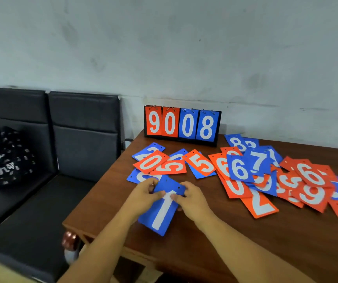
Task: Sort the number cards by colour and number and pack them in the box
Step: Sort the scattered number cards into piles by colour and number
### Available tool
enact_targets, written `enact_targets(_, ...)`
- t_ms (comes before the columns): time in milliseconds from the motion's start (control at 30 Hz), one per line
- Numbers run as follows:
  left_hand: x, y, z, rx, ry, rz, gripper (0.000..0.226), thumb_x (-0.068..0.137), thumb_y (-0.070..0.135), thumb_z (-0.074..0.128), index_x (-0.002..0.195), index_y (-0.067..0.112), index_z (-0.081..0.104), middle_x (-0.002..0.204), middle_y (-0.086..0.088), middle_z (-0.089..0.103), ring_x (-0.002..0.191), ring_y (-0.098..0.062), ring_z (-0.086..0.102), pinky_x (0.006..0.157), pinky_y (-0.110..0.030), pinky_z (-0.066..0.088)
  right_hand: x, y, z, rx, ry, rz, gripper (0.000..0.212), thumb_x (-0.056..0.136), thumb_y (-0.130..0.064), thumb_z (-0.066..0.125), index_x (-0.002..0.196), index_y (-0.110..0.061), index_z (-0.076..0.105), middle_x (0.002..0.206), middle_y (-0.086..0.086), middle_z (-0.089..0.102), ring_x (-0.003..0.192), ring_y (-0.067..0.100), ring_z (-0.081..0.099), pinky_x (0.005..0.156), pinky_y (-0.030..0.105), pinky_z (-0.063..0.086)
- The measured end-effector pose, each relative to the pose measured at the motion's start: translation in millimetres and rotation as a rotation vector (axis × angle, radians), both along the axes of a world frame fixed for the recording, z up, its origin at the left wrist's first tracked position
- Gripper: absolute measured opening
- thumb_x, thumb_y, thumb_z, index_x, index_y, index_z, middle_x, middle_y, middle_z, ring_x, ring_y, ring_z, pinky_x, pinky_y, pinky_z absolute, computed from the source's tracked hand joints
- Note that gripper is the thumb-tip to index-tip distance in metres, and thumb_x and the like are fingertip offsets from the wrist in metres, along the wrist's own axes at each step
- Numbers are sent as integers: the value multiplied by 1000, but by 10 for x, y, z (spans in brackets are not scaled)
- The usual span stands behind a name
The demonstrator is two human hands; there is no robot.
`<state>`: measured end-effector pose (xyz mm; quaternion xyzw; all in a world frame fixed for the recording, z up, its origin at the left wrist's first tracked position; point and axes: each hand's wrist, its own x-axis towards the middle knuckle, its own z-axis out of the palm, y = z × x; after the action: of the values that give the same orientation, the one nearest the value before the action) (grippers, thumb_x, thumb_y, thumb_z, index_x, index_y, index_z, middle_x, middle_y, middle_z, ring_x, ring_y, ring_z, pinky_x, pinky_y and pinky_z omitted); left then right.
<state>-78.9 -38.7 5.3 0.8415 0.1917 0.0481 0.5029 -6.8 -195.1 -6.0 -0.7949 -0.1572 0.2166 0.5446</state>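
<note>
A blue card with a white 1 (162,213) lies near the table's left front, and both hands hold it at its upper part. My left hand (143,196) pinches its left edge; my right hand (192,198) pinches its right edge. Beyond the hands lie loose red and blue cards, among them a red 0 (150,162) and a red 5 (201,163). A bigger heap of red and blue cards (276,176) covers the table's right half. A black flip scoreboard (182,125) showing 9 0 0 8 stands at the back edge. No box is in view.
The brown wooden table (204,242) has its left edge close to a black cushioned bench (52,139). A dark patterned bag (5,158) lies on the bench. A grey wall stands behind the table.
</note>
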Motion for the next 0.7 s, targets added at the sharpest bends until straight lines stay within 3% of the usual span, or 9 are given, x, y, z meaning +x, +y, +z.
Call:
enact_targets(100, -41, 37, 63, 42, -37, 60, 17, 93, 36, 66, 103, 23, 63, 101, 9, 67, 93, -11, 64, 72, -21, 49, -41, -217, 27, -41, -6, 30, 17, 88, -20, 69, 100, -23, 57, 102, -2, 67, 88, 9, 67, 62, 25, 56)
enact_targets(200, 99, 267, 143, 198, -30, 244, 14, 95, 33, 63, 106, 24, 62, 109, 5, 64, 96, -10, 60, 64, -19, 44, 52, -431, -1, -140, -50, 3, 20, 90, -21, 67, 103, -25, 54, 108, -5, 63, 94, 6, 62, 69, 23, 54)
enact_targets(333, 506, 705, 176, 299, 56, 371, 16, 95, 25, 61, 109, 17, 63, 116, -6, 65, 94, -15, 59, 56, -18, 42, 295, -398, -39, -212, -90, -20, 24, 92, -22, 64, 112, -23, 51, 119, -1, 60, 100, 7, 56, 64, 16, 46)
enact_targets(500, 1047, 1269, -64, 394, 108, 401, 20, 89, 18, 65, 108, 9, 66, 121, -15, 62, 108, -29, 60, 81, -34, 49, 564, -131, -133, -244, -139, 28, 29, 93, -22, 63, 120, -24, 52, 124, -2, 59, 113, 10, 57, 67, 15, 47)
enact_targets(633, 1394, 1549, -268, 463, 306, 359, 70, 82, 52, 73, 134, 9, 51, 139, -18, 48, 128, -37, 46, 103, -50, 44, 697, -74, -281, -311, -187, 43, 32, 92, -29, 64, 122, -27, 52, 120, -7, 61, 110, 8, 59, 81, 29, 57)
enact_targets(700, 1524, 1624, -324, 566, 380, 309, 76, 79, 60, 71, 133, 10, 52, 139, -18, 47, 130, -38, 40, 105, -49, 40, 705, -84, -356, -291, -196, 21, 34, 91, -31, 64, 123, -27, 52, 117, -8, 62, 108, 9, 61, 83, 35, 58)
